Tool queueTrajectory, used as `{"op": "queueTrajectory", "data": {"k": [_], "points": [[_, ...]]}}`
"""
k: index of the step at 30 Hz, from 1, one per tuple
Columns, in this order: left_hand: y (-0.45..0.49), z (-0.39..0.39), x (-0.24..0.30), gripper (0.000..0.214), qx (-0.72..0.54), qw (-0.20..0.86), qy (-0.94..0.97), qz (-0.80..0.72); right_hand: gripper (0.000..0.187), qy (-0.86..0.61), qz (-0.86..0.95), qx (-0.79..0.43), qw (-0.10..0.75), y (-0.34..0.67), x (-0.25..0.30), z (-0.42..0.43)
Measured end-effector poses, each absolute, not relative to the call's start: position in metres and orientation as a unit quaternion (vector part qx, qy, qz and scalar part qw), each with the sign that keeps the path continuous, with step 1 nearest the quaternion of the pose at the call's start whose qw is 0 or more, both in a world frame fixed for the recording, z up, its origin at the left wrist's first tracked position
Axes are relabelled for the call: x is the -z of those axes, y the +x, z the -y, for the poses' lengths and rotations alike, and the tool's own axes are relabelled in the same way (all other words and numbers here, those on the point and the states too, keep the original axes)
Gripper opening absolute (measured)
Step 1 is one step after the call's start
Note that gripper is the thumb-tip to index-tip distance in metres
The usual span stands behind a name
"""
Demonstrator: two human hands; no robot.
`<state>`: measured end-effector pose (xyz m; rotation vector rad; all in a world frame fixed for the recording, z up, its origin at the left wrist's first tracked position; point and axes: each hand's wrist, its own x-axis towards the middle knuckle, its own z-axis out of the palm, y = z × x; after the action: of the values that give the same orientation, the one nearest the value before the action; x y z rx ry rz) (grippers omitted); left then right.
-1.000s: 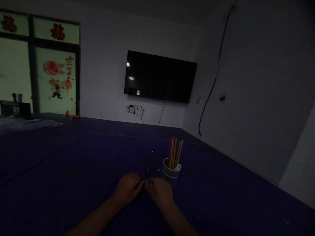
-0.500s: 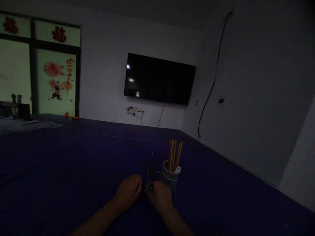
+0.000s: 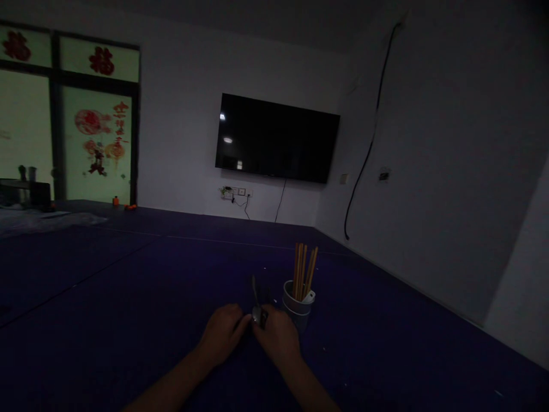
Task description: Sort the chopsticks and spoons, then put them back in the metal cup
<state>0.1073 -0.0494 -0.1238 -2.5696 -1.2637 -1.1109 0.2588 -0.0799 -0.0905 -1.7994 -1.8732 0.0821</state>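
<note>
A metal spoon (image 3: 256, 315) stands between my hands, its shiny bowl low and its thin handle rising away from me. My right hand (image 3: 278, 336) is closed around it, with a second dark, slim piece showing just beyond the fingers, too dim to name. To the left, my left hand (image 3: 221, 333) has its thumb stretched toward the spoon's bowl, apart from the fingers; whether the thumb touches it I cannot tell. Just past my right hand stands a grey holder (image 3: 295, 312) with several wooden chopsticks (image 3: 302, 272) and a white-ended utensil in it.
Both hands are over a dark blue table (image 3: 184, 274) with seams across it. Clear plastic wrap (image 3: 55, 222) and a black object (image 3: 38, 194) lie at the far left, near small orange items (image 3: 130, 206). A television (image 3: 277, 138) hangs on the wall.
The spoon has turned, so its bowl and handle now show more plainly. My left thumb has stretched out from the closed fingers toward it. The holder has not moved.
</note>
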Motion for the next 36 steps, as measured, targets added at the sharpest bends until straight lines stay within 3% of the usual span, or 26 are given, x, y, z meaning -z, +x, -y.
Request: {"op": "queueTrajectory", "data": {"k": [6,12,22,26,30,36], "points": [[0.108,0.053,0.119,0.042,0.387,-0.033,-0.826,0.409,0.025,-0.596,0.722,-0.045,0.348,0.253,0.088,0.084],[0.108,0.055,0.117,0.037,0.419,-0.059,-0.821,0.382,0.031,-0.587,0.731,-0.061,0.342,0.249,0.089,0.087],[0.106,0.053,0.122,0.033,0.424,0.043,-0.833,0.352,0.039,-0.582,0.74,-0.047,0.333,0.253,0.09,0.085],[0.104,0.05,0.123,0.033,0.407,0.074,-0.833,0.368,0.037,-0.579,0.717,-0.005,0.39,0.256,0.086,0.089],[0.104,0.049,0.124,0.031,0.379,0.1,-0.844,0.365,0.048,-0.568,0.688,0.014,0.452,0.257,0.082,0.093],[0.104,0.05,0.124,0.029,0.378,0.135,-0.855,0.33,0.044,-0.527,0.657,-0.043,0.537,0.255,0.078,0.091]]}}
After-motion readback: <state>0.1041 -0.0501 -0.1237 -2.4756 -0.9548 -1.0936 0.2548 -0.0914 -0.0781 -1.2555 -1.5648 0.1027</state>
